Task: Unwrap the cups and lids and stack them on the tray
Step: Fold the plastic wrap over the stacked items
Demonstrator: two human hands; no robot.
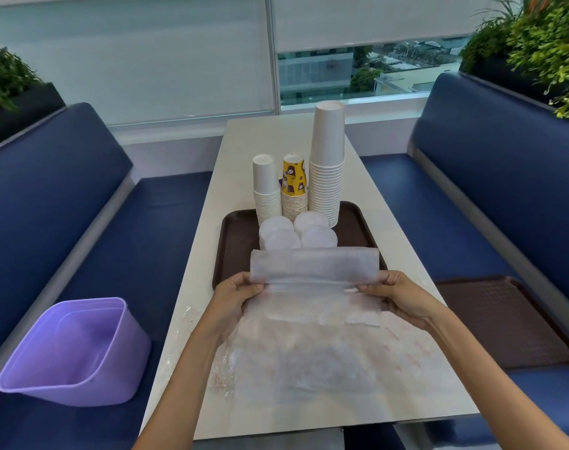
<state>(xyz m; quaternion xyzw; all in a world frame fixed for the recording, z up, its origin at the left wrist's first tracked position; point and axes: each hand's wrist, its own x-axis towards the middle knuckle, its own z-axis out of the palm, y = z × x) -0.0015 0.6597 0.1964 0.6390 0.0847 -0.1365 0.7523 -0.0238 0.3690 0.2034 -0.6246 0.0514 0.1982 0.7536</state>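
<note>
Three cup stacks: short white stack (pixel 266 190), printed stack (pixel 294 191), tall white stack (pixel 327 164). Four lid stacks (pixel 319 237). Two brown trays: worktop tray (pixel 235 230), seat tray (pixel 500 319). One purple bin (pixel 75 352). One lifted wrapper (pixel 312 287).

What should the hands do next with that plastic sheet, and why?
Probably finish folding the plastic wrapper, then drop it in the purple bin. The left hand and right hand each pinch an end of it, it looks empty, and the cup stacks and lids already stand on the tray.
</note>
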